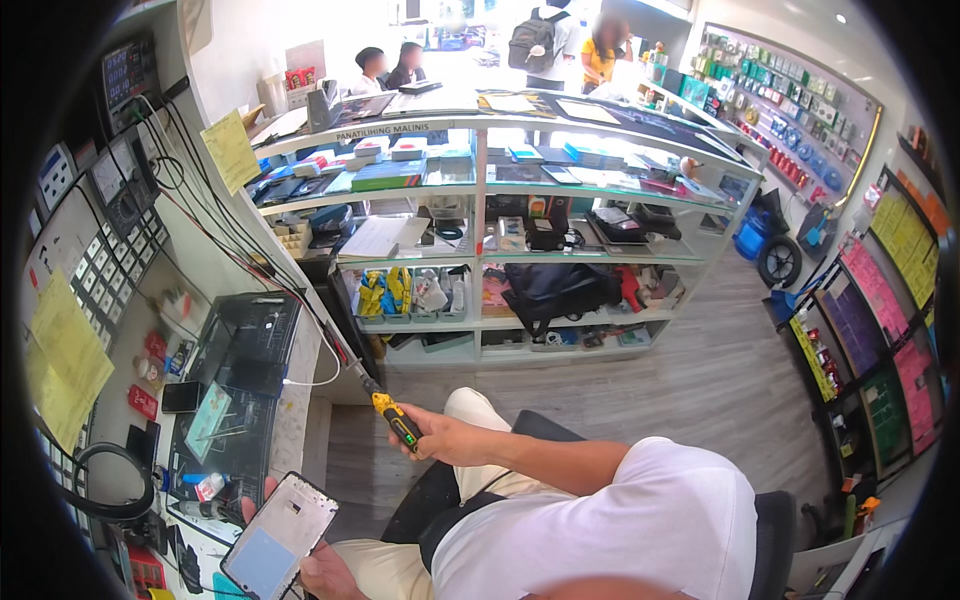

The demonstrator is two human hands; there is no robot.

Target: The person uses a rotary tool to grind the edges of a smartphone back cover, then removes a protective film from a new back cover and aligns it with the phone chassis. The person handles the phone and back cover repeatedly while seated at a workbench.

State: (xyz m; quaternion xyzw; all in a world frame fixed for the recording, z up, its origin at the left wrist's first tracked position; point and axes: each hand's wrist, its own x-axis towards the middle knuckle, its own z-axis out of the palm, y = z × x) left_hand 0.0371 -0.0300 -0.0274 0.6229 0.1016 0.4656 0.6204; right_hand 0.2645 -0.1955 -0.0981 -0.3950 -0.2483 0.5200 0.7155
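My right hand (445, 437) is wrapped round a yellow-and-black handheld tool (393, 412) with a slim grey shaft and a green light on its handle. Its tip points up and left, close to the hanging cables by the bench edge. Lower left, my left hand (325, 572) grips a flat phone-like panel (298, 512) by its sides, with fingers showing at both edges. The panel has a dark rim, a pale worn face and a bluish-white rectangle on its lower part. It is held tilted at the bench edge, well apart from the tool.
The cluttered workbench (285, 425) on my left bears a black phone (182, 397), a dark mat and a black ring (112, 483). Cables (235, 225) hang along the partition. Ahead stands a glass display shelf (480, 262) with boxes and bags; several people are beyond it.
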